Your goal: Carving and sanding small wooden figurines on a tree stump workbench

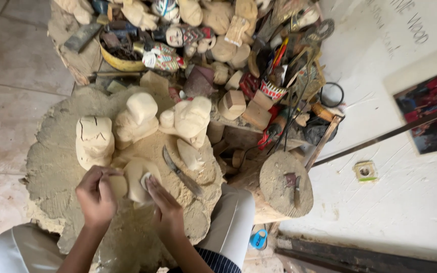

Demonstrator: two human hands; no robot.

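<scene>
Pale wood: our left hand [96, 194] grips the rough-shaped carving [133, 181], right hand [161, 201] fingers pinch sandpaper [145, 178] against it; unpainted, several blanks [137, 119] wait on the surface [51, 167].

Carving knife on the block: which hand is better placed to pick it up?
Right, probably. The right hand presses a small pad on the pale wooden piece, and the knife lies just beyond its fingers on that side. The left hand grips the piece from the far side.
</scene>
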